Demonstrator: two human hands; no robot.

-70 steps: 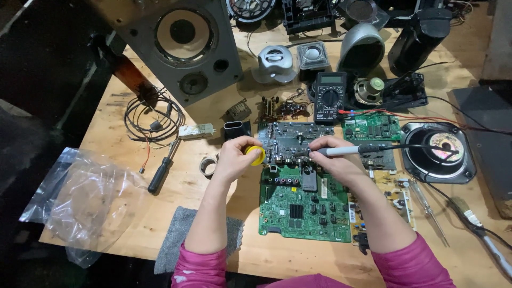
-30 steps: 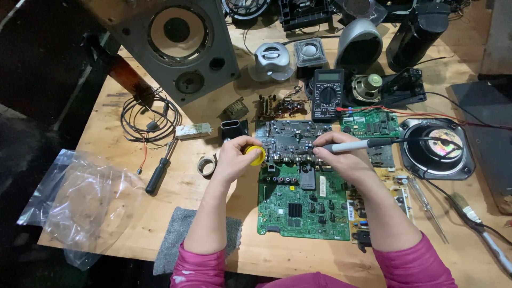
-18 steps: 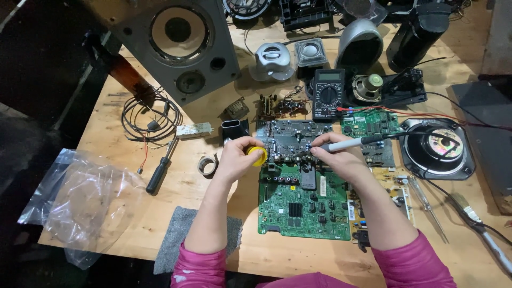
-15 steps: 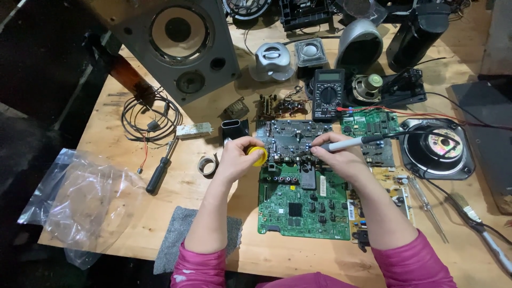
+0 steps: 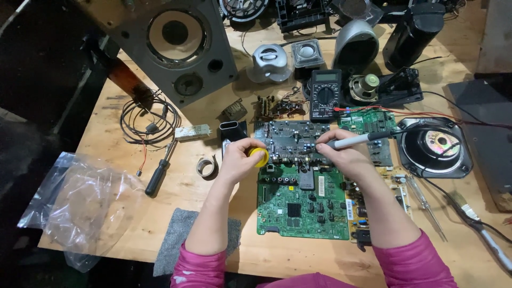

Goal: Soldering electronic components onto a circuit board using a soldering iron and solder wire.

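My left hand (image 5: 240,158) grips a small yellow round spool (image 5: 261,157) at the left edge of a grey circuit board (image 5: 292,141). A pen-shaped soldering iron (image 5: 358,140) with a white and black handle is held in my right hand (image 5: 341,153), its tip down on that grey board. Just below lies a larger green circuit board (image 5: 301,205), flat on the wooden table (image 5: 202,106). Both forearms wear pink sleeves.
A big grey speaker box (image 5: 173,40) stands at the back left, a black multimeter (image 5: 325,93) behind the boards. A round speaker driver (image 5: 434,145) lies right; a coiled cable (image 5: 149,116) and black-handled screwdriver (image 5: 158,176) left. A clear plastic bag (image 5: 80,205) overhangs the near-left edge.
Hands and tools stay nearly still on the grey board; the iron's tip has shifted only slightly.
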